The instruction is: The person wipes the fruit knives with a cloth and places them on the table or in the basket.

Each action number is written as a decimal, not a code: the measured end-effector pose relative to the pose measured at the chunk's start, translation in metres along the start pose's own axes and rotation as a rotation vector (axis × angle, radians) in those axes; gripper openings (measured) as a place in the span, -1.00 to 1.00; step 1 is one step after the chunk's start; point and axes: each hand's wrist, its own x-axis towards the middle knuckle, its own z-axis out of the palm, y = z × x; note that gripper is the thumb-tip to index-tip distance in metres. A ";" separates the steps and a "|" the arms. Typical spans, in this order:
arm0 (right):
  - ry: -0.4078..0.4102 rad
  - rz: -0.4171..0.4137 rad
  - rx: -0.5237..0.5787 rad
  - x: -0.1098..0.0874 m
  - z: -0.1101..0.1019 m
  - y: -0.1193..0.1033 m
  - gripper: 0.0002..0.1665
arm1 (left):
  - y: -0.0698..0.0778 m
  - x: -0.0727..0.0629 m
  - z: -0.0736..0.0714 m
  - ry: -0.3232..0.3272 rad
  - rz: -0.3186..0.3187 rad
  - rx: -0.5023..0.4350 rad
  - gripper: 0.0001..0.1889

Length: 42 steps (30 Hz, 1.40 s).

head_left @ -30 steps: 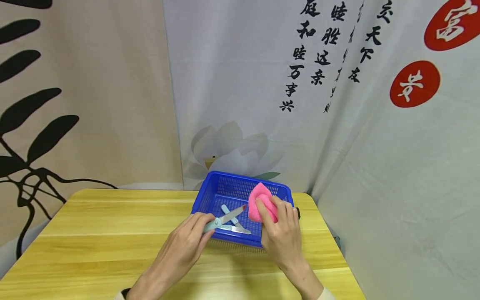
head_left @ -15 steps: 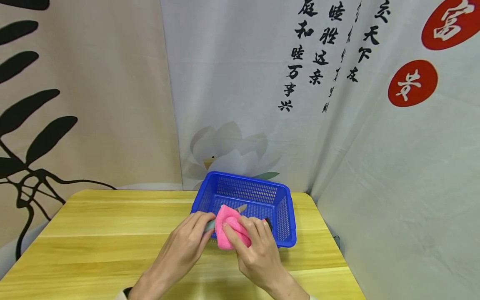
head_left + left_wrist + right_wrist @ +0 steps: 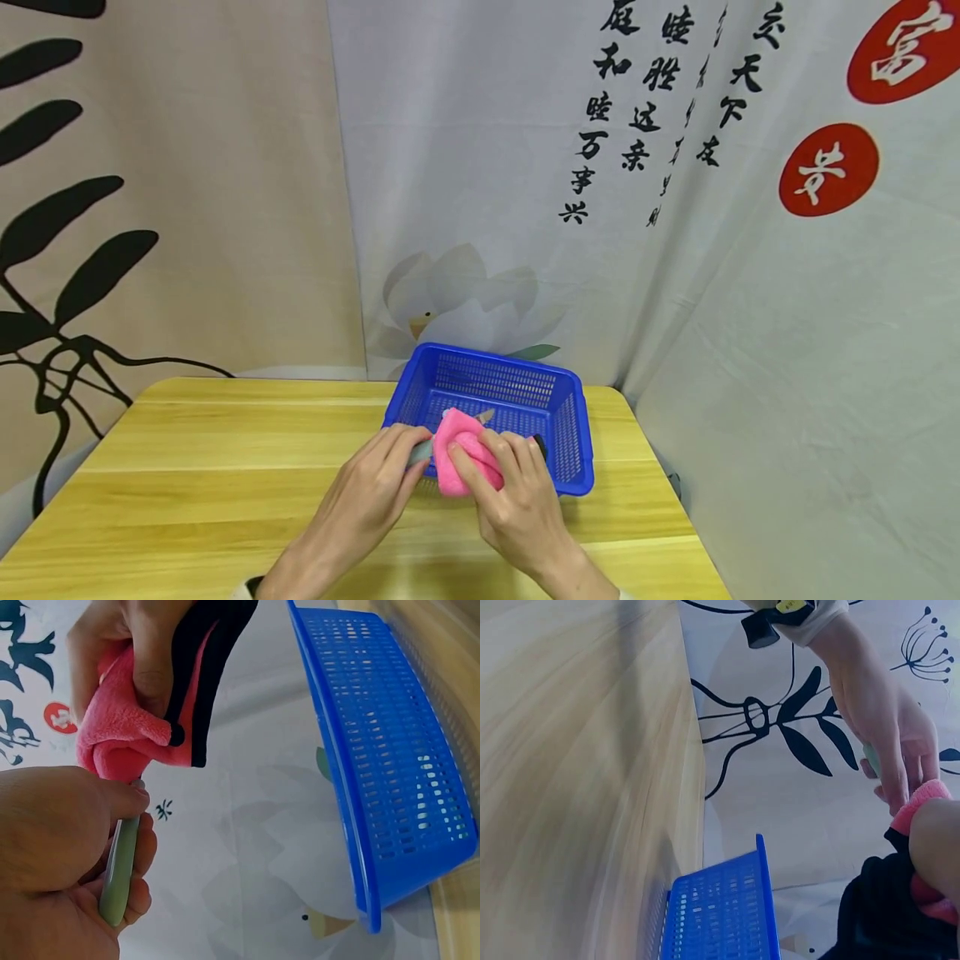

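Observation:
My left hand point(image 3: 367, 483) grips the pale green handle of a knife point(image 3: 120, 874), which points away to the right. A pink cloth with black edging point(image 3: 459, 458) is folded over most of the blade. Just beyond the cloth, the blade's tip shows in the head view. My right hand point(image 3: 513, 504) pinches the cloth from the right, thumb on the near side. In the left wrist view the cloth point(image 3: 124, 720) sits right at the handle's upper end. Both hands are over the near edge of a blue plastic basket point(image 3: 582, 417).
The basket stands at the back of the wooden table point(image 3: 225, 467). The cloth and hands hide most of what lies in it; a small pale end shows behind the cloth. A printed curtain point(image 3: 487, 167) hangs behind the table and along its right side.
My right hand has brought the cloth left and down from above the basket's right side onto the blade. The last half second shows only a slight shift. My left hand stays in place.

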 end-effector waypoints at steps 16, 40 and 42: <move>0.047 0.073 -0.028 -0.010 0.000 0.027 -0.51 | 0.001 -0.003 -0.004 -0.017 0.035 0.055 -0.73; 0.181 0.154 0.016 -0.011 -0.011 0.043 -0.58 | 0.007 -0.007 -0.007 -0.013 -0.417 -0.756 -0.70; 0.208 0.136 0.029 -0.008 -0.011 0.042 -0.61 | 0.008 -0.005 -0.009 -0.062 -0.514 -0.870 -0.68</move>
